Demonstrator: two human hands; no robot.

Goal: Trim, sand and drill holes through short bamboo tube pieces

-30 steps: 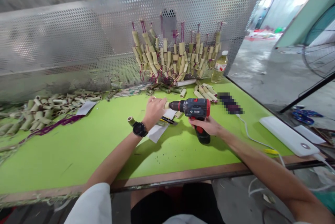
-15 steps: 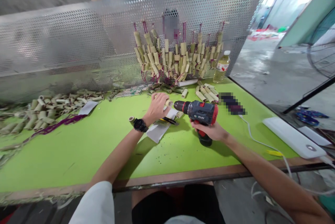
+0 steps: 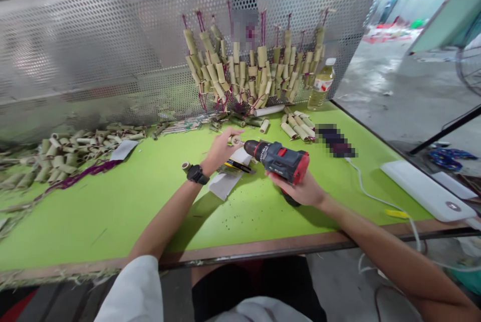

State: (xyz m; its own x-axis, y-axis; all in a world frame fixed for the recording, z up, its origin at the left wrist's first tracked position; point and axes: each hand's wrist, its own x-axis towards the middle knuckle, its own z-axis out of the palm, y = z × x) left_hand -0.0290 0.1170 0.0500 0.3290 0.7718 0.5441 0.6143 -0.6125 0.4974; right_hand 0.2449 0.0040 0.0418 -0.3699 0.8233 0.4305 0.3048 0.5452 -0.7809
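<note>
My left hand (image 3: 222,149) grips a short bamboo tube (image 3: 235,140) over the middle of the table, its cut end turned toward the drill. A cordless drill (image 3: 281,159), dark grey with red parts, is in my right hand (image 3: 298,189), fingers wrapped round its handle. The drill's bit meets the end of the tube; how deep it sits I cannot tell. Under my left hand lie a yellow-and-black utility knife (image 3: 238,165) and white paper (image 3: 224,185). Beside my wristwatch another bamboo piece (image 3: 186,166) shows in part.
Bamboo tubes on purple cords (image 3: 259,71) hang on a perforated metal panel (image 3: 112,46). A heap of tubes (image 3: 62,156) and purple cord (image 3: 88,172) lie at left. At right are a bottle (image 3: 322,86), a blurred-out dark object (image 3: 335,140) and a white power strip (image 3: 424,190).
My left hand and the tube have shifted slightly left. The drill has tilted, its rear end turned more toward me. The camera view has dipped a little.
</note>
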